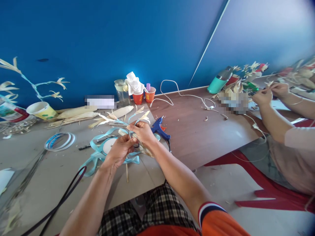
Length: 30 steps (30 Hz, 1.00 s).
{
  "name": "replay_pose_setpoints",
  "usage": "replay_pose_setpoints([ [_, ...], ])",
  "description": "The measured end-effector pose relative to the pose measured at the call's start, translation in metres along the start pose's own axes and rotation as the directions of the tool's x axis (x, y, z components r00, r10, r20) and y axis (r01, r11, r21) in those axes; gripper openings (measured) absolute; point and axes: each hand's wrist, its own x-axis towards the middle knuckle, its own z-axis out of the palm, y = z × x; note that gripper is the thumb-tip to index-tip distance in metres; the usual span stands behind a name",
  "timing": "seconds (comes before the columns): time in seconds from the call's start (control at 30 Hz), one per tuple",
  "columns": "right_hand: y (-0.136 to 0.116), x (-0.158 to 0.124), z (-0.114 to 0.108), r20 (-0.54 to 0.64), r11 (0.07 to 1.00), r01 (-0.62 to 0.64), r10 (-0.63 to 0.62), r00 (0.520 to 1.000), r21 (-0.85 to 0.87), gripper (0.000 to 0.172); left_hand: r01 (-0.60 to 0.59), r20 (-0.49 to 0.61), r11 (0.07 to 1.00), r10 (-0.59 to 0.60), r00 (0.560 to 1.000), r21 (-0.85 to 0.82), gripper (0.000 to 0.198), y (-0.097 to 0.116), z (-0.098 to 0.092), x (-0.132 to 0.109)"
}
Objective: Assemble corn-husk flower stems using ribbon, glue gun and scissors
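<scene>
A dried-husk flower branch (118, 121) with pale petals and a light-blue wrapped stem rises above the table in front of me. My right hand (144, 133) is closed in a pinch around its stem. Just below and to the left, my left hand (122, 148) pinches a thin pale strip (130, 133) that runs up to the right fingers; its lower end is hidden. Light-blue ribbon (92, 164) lies in loops beneath the hands, around a white spool (108, 146). Right of my hands rests a blue hot glue gun (160, 128).
Dried husks (76, 113) lie behind the hands. Rolls of tape (59, 141) sit to the left, near a yellow cup (41, 110) and a finished-looking branch (36, 87). Red paper cups (150, 95) and a glass jar (122, 93) line the wall. A co-worker's hands (270, 93) work at right.
</scene>
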Motion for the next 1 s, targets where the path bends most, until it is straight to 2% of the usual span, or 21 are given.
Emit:
replay_pose_setpoints([
  [0.1,-0.002,-0.001,-0.001,-0.013,0.999,-0.025,0.025,1.0,-0.022,0.024,0.013,0.02,1.0,-0.012,1.0,-0.013,0.029,0.001,0.002,-0.002],
  [0.37,-0.012,-0.002,-0.004,-0.03,0.995,-0.009,0.012,0.999,0.099,0.03,0.03,0.128,0.979,-0.004,0.992,-0.202,0.021,0.008,-0.001,-0.003],
  [0.5,-0.014,-0.002,-0.003,-0.052,0.992,-0.014,0.02,0.998,0.129,0.032,0.086,0.191,0.972,-0.043,0.981,-0.219,0.011,0.011,-0.006,-0.002],
  [0.7,-0.012,-0.002,-0.003,-0.053,0.995,-0.009,0.015,0.998,0.099,0.028,0.145,0.197,0.967,-0.104,0.975,-0.208,0.014,0.009,-0.014,0.001],
  [1.0,-0.011,-0.002,-0.003,-0.043,0.992,-0.011,0.016,0.999,0.129,0.027,0.132,0.26,0.972,-0.079,0.962,-0.196,0.019,0.007,-0.014,0.002],
])
